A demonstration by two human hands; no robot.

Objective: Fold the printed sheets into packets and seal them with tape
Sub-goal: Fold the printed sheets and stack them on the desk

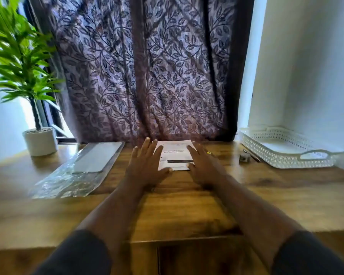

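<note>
Wide and empty grips on both sides: the left hand (147, 167) and the right hand (205, 169) reach forward palms down, fingers straight and spread, holding nothing. Between them lies a small stack of white printed sheets (176, 155), flat on the brown wooden table (187, 205) near its far edge, just in front of the purple leaf-patterned curtain (143, 76). Each hand's thumb overlaps a near corner of the stack; blur hides whether they press on the paper. Left of the hands lies a clear crinkled plastic sleeve (68, 179) with pale flat sheets inside. Further left, a green leafy plant in a round white pot (40, 142) stands at the table's far corner. To the right, a small grey object (244, 157), too blurred to identify, sits just beside a white perforated plastic tray (282, 155) with cut-out handles. Dark sleeves (83, 255) cover both arms nearest the camera
</note>
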